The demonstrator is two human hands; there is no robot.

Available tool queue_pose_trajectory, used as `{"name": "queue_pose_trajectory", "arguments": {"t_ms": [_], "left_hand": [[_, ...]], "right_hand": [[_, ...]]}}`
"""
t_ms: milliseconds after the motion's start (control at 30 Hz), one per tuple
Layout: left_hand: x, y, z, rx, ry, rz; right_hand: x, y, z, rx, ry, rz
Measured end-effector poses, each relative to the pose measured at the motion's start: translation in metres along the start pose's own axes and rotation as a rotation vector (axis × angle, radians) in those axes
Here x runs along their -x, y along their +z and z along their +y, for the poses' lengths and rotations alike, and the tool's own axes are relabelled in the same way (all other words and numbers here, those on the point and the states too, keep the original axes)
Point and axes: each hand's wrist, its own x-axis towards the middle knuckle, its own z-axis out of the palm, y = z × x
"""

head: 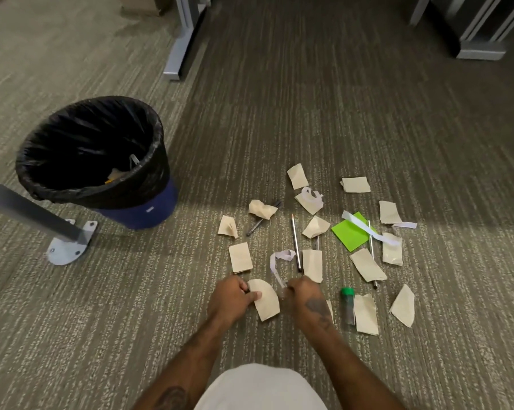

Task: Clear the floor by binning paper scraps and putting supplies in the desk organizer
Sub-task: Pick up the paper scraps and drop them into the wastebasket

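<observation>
Both hands [230, 297] perhaps gripping upright scrap [266, 303].

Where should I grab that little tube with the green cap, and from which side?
Pinch the clear tube across its clear barrel from above, probably with the right hand. It lies flat on the carpet, green cap pointing away. A beige scrap lies right against its right side, so a finger there may catch the paper.

Bare carpet [167, 306] lay open between the scraps [240, 257] and the bin [93, 155], whose mouth stood unobstructed; a slanted desk leg [28, 211] crossed just left of it, pens [295, 242] threaded among the litter.
</observation>
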Motion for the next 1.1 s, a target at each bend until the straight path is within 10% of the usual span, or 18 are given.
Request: {"name": "queue_pose_trajectory", "arguments": {"t_ms": [300, 800, 1100], "left_hand": [[0.008, -0.002, 0.016, 0.014, -0.005, 0.011], [-0.02, -0.019, 0.027, 0.151, 0.165, 0.013], [-0.066, -0.033, 0.01, -0.218, 0.278, -0.001]], "right_hand": [[-0.043, -0.056, -0.024, -0.162, -0.019, 0.335], [-0.128, -0.066, -0.034, -0.085, -0.226, 0.101], [-0.162, -0.05, -0.046, 0.168, -0.377, 0.039]]}}
